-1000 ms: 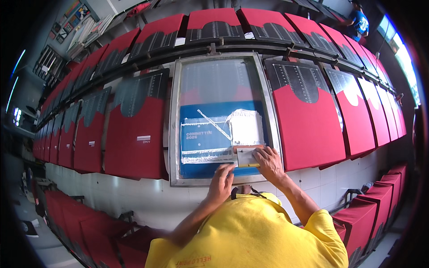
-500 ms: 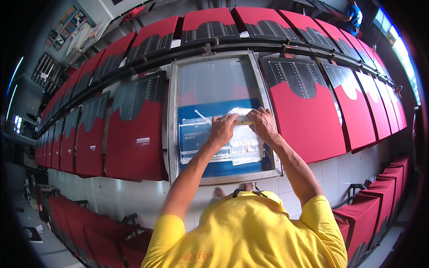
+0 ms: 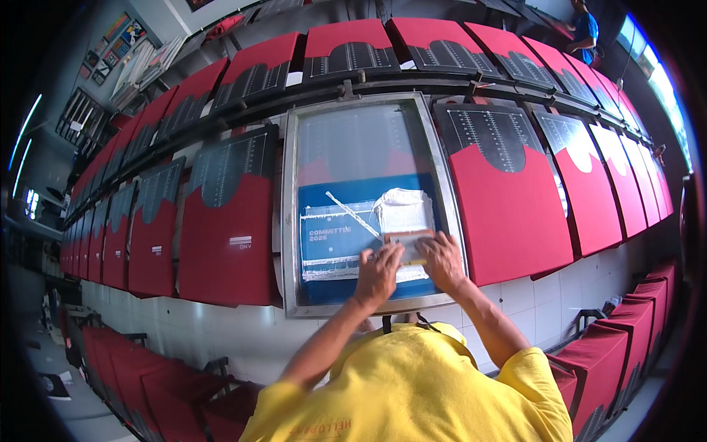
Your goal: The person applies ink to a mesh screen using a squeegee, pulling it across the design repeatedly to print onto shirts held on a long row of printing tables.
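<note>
A metal-framed printing screen (image 3: 290, 214) lies over one of the red-covered boards in front of me. Its blue lower part carries streaks and a thick patch of white ink (image 3: 403, 212). My left hand (image 3: 379, 274) and my right hand (image 3: 442, 262) grip a short squeegee (image 3: 409, 237) side by side, low on the mesh. The squeegee's edge sits at the near end of the thick ink patch. Fingers of both hands curl over it, and its lower edge is partly hidden by them.
Red shirts on boards stand in a row left (image 3: 221, 250) and right (image 3: 508, 206) of the screen. A dark rail (image 3: 250, 97) runs behind it, with another row beyond. More red-covered boards (image 3: 615, 335) stand behind me. A person in blue (image 3: 585, 33) is far right.
Both hands have drawn the squeegee toward me down the screen. A thick white ink patch now shows above it, where streaks and the hands were. The view has shifted slightly.
</note>
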{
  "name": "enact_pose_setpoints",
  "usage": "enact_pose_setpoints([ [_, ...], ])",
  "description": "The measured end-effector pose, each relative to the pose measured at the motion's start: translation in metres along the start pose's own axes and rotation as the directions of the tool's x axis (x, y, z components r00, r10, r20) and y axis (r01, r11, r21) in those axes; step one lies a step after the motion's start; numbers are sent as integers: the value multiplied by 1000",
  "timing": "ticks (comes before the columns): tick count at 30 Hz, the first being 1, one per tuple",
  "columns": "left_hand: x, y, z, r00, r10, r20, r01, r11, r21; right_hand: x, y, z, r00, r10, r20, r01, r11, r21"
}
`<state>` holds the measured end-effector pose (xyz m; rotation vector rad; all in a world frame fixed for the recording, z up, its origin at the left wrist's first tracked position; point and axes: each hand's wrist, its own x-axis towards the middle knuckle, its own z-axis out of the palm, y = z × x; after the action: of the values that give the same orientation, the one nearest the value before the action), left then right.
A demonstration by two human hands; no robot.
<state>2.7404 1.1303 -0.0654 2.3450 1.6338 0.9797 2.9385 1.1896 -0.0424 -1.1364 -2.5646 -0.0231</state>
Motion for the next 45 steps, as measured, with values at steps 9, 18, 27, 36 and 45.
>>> enact_pose_setpoints([
  [9,67,-34,-14,1000,1,-22,-2,997,-72,70,27,-13,1000,17,-21,-17,1000,15],
  [18,-20,23,-10,1000,-18,11,19,999,-43,-24,-14,-13,1000,-11,17,11,1000,24],
  [27,81,-47,1,997,-36,-64,34,998,-43,89,44,4,998,16,56,-15,1000,-6],
  [36,91,-20,-45,984,-30,-175,16,996,-83,108,34,-64,980,-155,-126,156,988,1],
  [45,-32,54,-34,997,-77,12,78,995,-54,-31,-15,-38,983,-166,73,168,986,-20],
])
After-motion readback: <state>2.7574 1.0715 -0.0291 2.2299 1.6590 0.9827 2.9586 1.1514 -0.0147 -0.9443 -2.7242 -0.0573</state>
